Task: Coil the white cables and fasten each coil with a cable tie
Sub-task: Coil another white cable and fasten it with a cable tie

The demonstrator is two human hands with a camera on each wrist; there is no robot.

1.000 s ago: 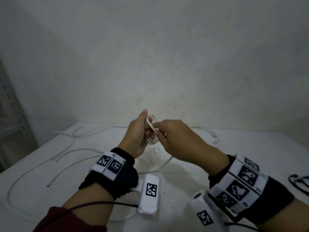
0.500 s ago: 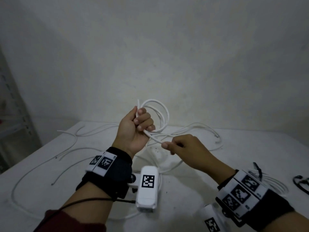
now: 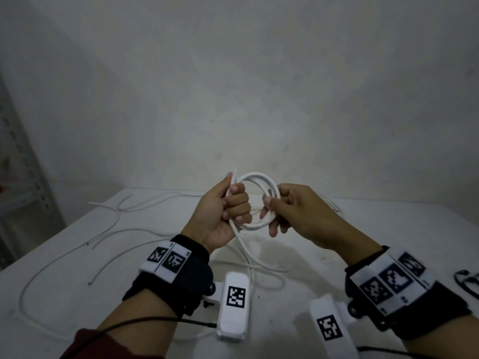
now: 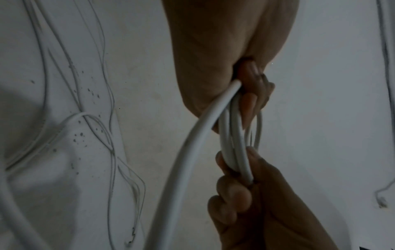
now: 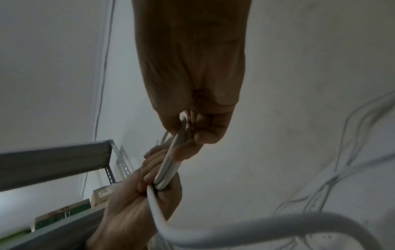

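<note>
Above the white table (image 3: pixel 388 250) a white cable coil (image 3: pixel 259 177) of several loops is held up between both hands. My left hand (image 3: pixel 228 203) grips the coil's left side in a fist, the cable end sticking up past the thumb. My right hand (image 3: pixel 280 208) grips the coil's right side, fingers curled round the loops. In the left wrist view the coil (image 4: pixel 235 143) runs between the two hands, and a loose tail (image 4: pixel 188 152) drops toward the table. The right wrist view shows the same coil (image 5: pixel 171 162) between the fingers.
Other white cables (image 3: pixel 111 234) lie loose across the table's left and far side. Black cable ties (image 3: pixel 466 278) lie at the right edge. A metal shelf rack (image 3: pixel 15 177) stands to the left, beyond the table. A plain wall rises behind.
My right hand has come up from the loose cable and taken hold of the coil's right side. The coil has gained a loop, and the tail on the table is shorter.
</note>
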